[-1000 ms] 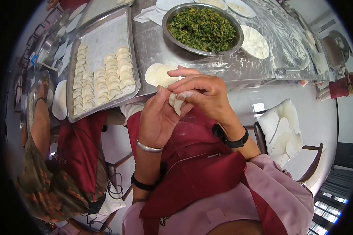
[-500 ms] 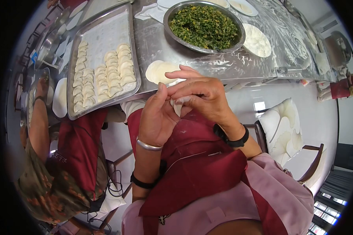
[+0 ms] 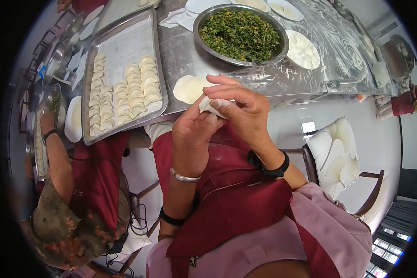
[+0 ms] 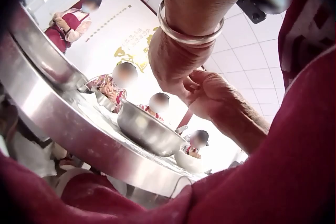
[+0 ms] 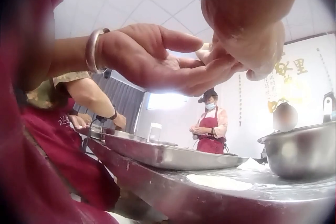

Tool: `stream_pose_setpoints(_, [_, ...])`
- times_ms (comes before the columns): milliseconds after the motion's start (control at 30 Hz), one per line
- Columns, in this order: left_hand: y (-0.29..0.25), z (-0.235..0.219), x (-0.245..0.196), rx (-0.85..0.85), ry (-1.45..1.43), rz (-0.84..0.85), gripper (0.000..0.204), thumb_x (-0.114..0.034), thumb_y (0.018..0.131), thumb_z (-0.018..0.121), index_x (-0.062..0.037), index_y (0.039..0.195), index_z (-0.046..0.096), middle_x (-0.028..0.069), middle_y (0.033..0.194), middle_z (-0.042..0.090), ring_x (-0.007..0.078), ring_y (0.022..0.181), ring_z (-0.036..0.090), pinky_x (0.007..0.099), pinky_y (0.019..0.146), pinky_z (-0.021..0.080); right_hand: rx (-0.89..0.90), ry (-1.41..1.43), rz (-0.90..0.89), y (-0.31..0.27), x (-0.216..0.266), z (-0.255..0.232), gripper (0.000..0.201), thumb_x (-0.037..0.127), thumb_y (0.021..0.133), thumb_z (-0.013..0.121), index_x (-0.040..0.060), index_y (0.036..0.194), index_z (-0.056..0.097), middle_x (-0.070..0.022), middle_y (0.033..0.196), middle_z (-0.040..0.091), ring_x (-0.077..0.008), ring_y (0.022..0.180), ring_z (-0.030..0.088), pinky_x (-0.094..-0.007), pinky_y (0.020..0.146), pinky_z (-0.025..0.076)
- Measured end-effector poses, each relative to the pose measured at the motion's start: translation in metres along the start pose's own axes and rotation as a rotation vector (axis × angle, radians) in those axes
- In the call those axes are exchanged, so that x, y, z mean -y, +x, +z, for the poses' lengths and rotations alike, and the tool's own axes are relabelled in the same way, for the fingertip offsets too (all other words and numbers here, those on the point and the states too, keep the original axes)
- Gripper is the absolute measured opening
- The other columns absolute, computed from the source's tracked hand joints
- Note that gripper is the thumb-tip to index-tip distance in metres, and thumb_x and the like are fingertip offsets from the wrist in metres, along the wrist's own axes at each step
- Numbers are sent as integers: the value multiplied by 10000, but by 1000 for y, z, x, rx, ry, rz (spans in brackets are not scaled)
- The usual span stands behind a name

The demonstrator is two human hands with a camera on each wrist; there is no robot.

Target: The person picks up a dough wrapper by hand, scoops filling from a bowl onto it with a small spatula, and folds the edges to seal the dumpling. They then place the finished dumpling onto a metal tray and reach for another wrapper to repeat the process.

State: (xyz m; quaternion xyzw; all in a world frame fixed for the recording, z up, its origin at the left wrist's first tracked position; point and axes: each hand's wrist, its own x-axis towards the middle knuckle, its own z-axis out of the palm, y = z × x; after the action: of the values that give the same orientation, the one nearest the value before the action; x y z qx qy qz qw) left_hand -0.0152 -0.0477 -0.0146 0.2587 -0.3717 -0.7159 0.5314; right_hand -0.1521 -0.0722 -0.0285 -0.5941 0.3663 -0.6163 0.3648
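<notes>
A pale, folded dumpling (image 3: pixel 208 106) is held between both hands above the apron, close to the table's near edge. My right hand (image 3: pixel 248 111) pinches its upper edge, thumb and fingertips floury. From below and the left, my left hand (image 3: pixel 192 141) grips it, its thumb against the dough. In the right wrist view, the left hand (image 5: pixel 147 58) reaches in under the right hand (image 5: pixel 244 19); most of the dumpling is hidden there. Round dough wrappers (image 3: pixel 187 89) lie overlapping on the table just beyond the hands.
A metal tray (image 3: pixel 159 55) with rows of dumplings (image 3: pixel 134 90) stands at the left. Behind the wrappers is a metal bowl (image 3: pixel 284 50) of chopped green filling (image 3: pixel 241 33), with a plate of flour (image 3: pixel 305 50) beside it. Another person's arm (image 3: pixel 58 148) works at far left.
My left hand has turned, bringing its thumb up against the dumpling, and the dumpling has tilted and risen slightly. The other person's arm at far left has shifted.
</notes>
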Motion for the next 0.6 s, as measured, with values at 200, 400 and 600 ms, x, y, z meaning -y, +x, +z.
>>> stream_pose_setpoints(200, [-1,-3,5,-54,72,47,357,-79,997,486,77,1318,477,125,1195,605,170,1054,622,323,924,533,-4,-44,15,3,7,4,131,12,809,698,0,936,730,-100,999,725,-281,1163,608,-359,946,491])
stream_pose_setpoints(400, [-1,-8,4,1,144,24,332,-79,998,485,82,1288,501,120,1122,624,158,982,635,303,850,544,66,-50,-67,4,2,0,127,16,813,693,-1,934,727,-102,998,726,-284,1160,611,-377,950,490])
stream_pose_setpoints(600, [-1,-6,1,-39,178,-23,300,-82,997,484,80,1244,533,114,1059,640,156,907,647,294,818,543,98,-56,-25,5,4,-3,138,5,805,693,4,937,732,-111,1012,725,-287,1163,609,-374,950,490])
